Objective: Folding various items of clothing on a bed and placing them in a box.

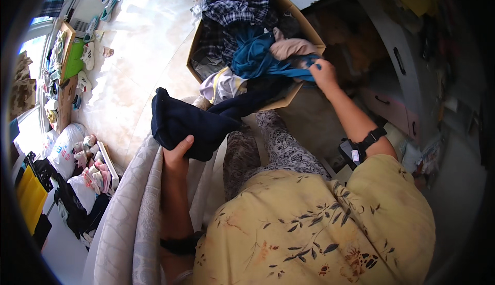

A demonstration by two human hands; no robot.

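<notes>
My left hand (178, 150) grips a dark navy garment (191, 122), bunched or folded, its thumb lying over the cloth. A dark length of cloth runs from there toward the cardboard box (305, 24) in front of me; I cannot tell whether it is one piece with it. At the box's right edge my right hand (323, 73) pinches a teal blue garment (258, 53), most of which lies in the box. Beside it is a pinkish-beige cloth (295, 47). A dark plaid shirt (237, 9) and a white-and-grey garment (223, 85) also lie in the box.
Grey patterned fabric (126, 207) drapes along my left side. Farther left are white plastic bags (68, 148), a tray of socks (95, 164) and several shoes (88, 55) by a window. A cabinet with a handled door (384, 43) stands at the right.
</notes>
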